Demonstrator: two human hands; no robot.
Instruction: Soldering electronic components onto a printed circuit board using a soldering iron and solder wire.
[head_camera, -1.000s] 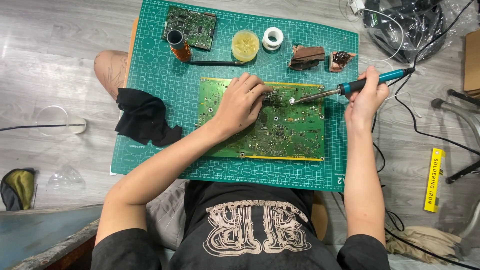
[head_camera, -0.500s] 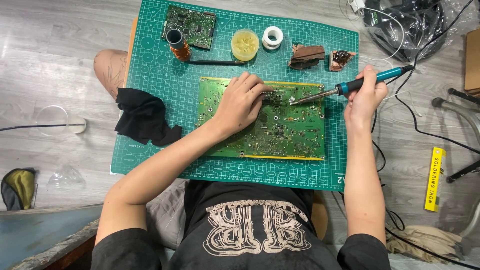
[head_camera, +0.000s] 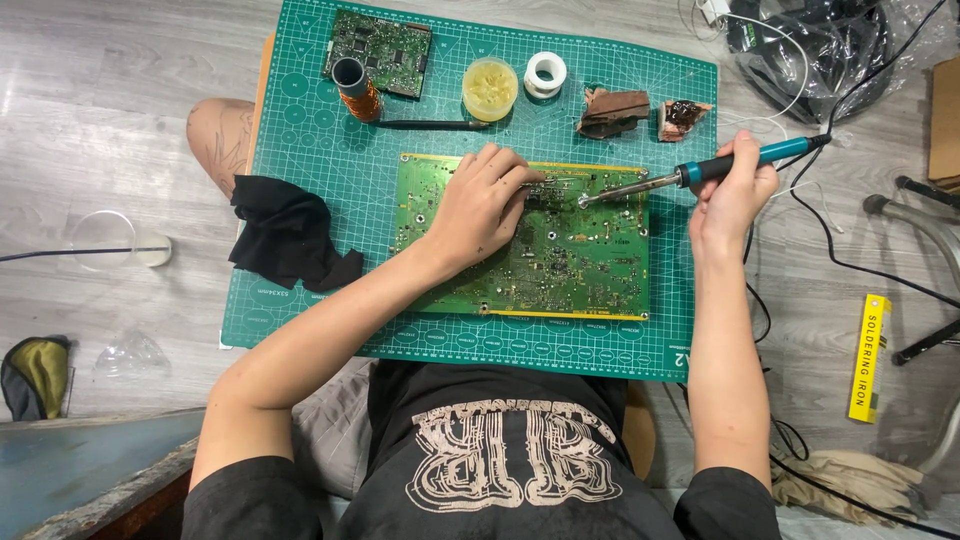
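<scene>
A large green circuit board (head_camera: 570, 262) lies on a green cutting mat (head_camera: 340, 300). My left hand (head_camera: 482, 205) rests on the board's upper middle, fingers pinched on something thin near a dark chip; what it pinches is too small to tell. My right hand (head_camera: 735, 190) grips a soldering iron (head_camera: 700, 170) with a teal handle. Its metal tip touches the board just right of my left fingers.
At the mat's far edge lie a smaller circuit board (head_camera: 385, 40), a copper coil (head_camera: 355, 85), a yellow flux tub (head_camera: 490, 88), a solder spool (head_camera: 546, 72) and two brown lumps (head_camera: 612, 110). A black cloth (head_camera: 290, 235) is left; cables (head_camera: 830, 40) and a yellow box (head_camera: 870, 355) right.
The soldering iron's tip has shifted slightly along the board near my left fingers. Both hands stay in nearly the same place.
</scene>
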